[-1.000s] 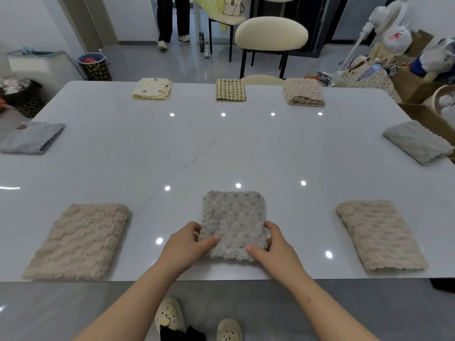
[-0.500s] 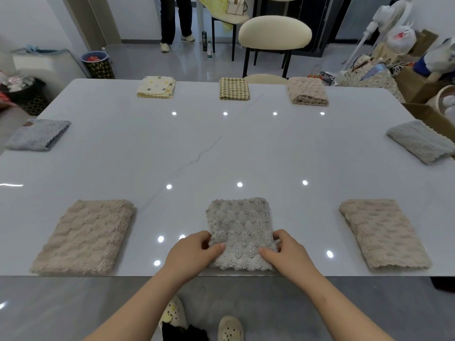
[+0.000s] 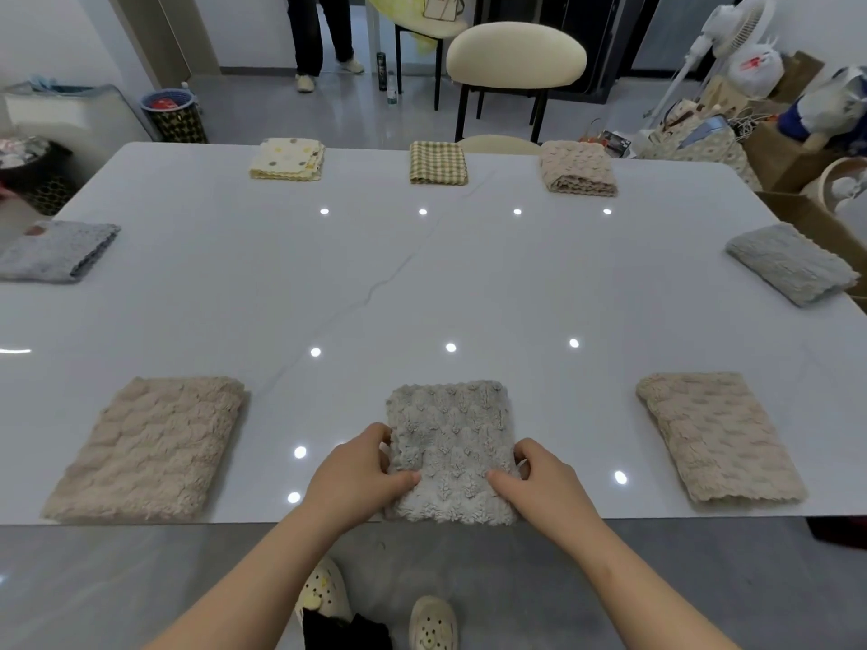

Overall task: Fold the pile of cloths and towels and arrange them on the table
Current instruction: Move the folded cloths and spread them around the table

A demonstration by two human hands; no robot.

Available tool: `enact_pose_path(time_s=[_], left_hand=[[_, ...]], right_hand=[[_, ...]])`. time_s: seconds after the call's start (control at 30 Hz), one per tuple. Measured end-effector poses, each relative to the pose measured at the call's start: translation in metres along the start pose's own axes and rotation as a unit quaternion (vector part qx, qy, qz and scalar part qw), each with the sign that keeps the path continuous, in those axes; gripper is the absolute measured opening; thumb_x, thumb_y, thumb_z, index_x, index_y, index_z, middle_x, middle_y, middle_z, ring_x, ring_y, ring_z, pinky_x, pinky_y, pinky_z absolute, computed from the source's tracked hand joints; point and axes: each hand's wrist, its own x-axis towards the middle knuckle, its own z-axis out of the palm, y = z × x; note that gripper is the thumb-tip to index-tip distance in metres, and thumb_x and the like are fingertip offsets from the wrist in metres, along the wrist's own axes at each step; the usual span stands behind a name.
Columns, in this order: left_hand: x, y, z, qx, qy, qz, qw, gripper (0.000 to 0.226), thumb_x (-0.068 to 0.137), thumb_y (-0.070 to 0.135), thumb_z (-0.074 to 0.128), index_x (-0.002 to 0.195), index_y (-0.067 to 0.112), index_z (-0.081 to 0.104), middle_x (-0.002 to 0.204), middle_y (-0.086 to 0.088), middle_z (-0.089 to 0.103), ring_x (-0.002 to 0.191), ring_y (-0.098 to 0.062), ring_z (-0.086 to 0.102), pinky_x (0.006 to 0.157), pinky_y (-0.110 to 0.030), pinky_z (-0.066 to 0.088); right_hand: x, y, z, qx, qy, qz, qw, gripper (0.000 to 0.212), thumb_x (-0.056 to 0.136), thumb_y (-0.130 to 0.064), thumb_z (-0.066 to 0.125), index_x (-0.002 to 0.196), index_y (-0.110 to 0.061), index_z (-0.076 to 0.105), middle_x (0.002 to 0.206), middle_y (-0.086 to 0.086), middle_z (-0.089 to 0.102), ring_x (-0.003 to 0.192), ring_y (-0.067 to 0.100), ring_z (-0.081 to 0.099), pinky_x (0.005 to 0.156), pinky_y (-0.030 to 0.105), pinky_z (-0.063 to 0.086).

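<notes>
The left hand (image 3: 356, 471) and right hand (image 3: 549, 476) are pinching opposite side edges of the folded grey towel (image 3: 450, 429), lying at the near edge of the table (image 3: 422, 283); soft and light, it is probably needing all layers gripped together.

Both bare forearms are seen entering from the lower edge of the view and converging forward. The left hand (image 3: 354, 478) is placed at the left edge of the folded grey towel (image 3: 450, 424), with its thumb laid flat on the top surface and its fingers (image 3: 376, 436) curled round the edge. The right hand (image 3: 546, 483) is set in mirror image at the right edge, thumb on top and fingers (image 3: 526, 452) curled at the side. The two thumb tips are pointed toward each other, with a short gap left between them.
</notes>
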Motion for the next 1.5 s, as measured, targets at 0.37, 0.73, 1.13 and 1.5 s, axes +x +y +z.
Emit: enact_pose_path(time_s=[0.37,0.73,1.13,1.5], left_hand=[[0.009,0.012,0.002,0.011,0.063,0.094,0.994,0.055,0.086,0.037,0.058,0.136,0.039,0.034,0.138,-0.002,0.029,0.123,-0.020,0.039,0.092,-0.025,0.038],[0.022,0.018,0.002,0.168,0.048,0.086,0.981,0.046,0.086,0.045,0.051,0.130,0.038,0.040,0.150,0.004,0.010,0.133,-0.025,0.023,0.101,-0.033,0.033],[0.066,0.045,-0.027,0.111,0.057,0.186,0.975,0.040,0.092,0.031,0.046,0.131,0.028,0.043,0.136,0.007,0.042,0.125,-0.015,0.036,0.100,-0.024,0.030],[0.099,0.087,-0.023,0.132,0.029,0.217,0.967,0.041,0.093,0.030,0.043,0.133,0.027,0.040,0.135,0.005,0.044,0.121,-0.016,0.041,0.097,-0.026,0.034]], right_hand=[[0.010,-0.009,-0.003,-0.012,0.060,-0.121,0.991,0.052,0.089,-0.034,0.053,0.137,-0.041,0.033,0.140,-0.009,0.027,0.126,0.010,0.036,0.100,0.025,0.034],[0.022,-0.013,0.007,-0.102,0.044,-0.103,0.988,0.044,0.092,-0.035,0.047,0.135,-0.037,0.039,0.149,-0.009,0.022,0.132,0.016,0.023,0.108,0.027,0.024],[0.045,-0.034,-0.015,-0.007,0.134,-0.065,0.989,0.038,0.090,-0.026,0.052,0.128,-0.028,0.046,0.138,-0.009,0.037,0.127,0.009,0.034,0.101,0.018,0.025],[0.081,-0.027,-0.048,-0.012,0.135,-0.029,0.990,0.034,0.090,-0.028,0.053,0.124,-0.026,0.049,0.106,-0.014,0.048,0.113,0.012,0.047,0.092,0.024,0.038]])
